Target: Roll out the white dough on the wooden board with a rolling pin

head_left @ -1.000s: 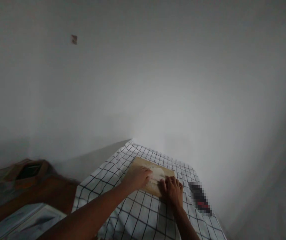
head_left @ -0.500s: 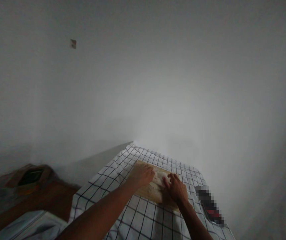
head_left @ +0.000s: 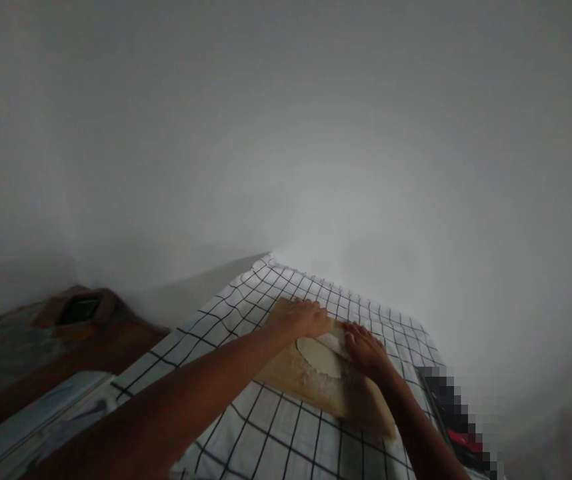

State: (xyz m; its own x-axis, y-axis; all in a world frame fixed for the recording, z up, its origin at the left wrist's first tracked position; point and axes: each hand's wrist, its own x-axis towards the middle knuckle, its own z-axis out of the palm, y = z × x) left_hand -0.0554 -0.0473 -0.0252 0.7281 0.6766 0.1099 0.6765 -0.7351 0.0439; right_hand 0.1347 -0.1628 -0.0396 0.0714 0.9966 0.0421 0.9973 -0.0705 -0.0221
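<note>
A flat, pale sheet of dough (head_left: 319, 358) with a rounded near edge lies on a wooden board (head_left: 286, 373) dusted with flour. Across its far part runs a pale, straight band that looks like a rolling pin (head_left: 335, 344), mostly covered by my hands. My left hand (head_left: 311, 319) is over its left end, fingers bent toward the far edge of the board. Over the right end lies my right hand (head_left: 366, 348), its fingers also curled forward. Palms and undersides of the fingers are hidden.
A white cloth with dark grid lines (head_left: 286, 433) covers the table, which meets a pale wall (head_left: 286, 133). A blurred-out dark and red item (head_left: 459, 427) lies at the right edge. To the left are a whitish box-like thing (head_left: 61, 413) and a brown frame-like object (head_left: 83, 310).
Both hands have moved forward, away from me, toward the far edge of the board. More of the dough shows on the near side. The view has tilted slightly.
</note>
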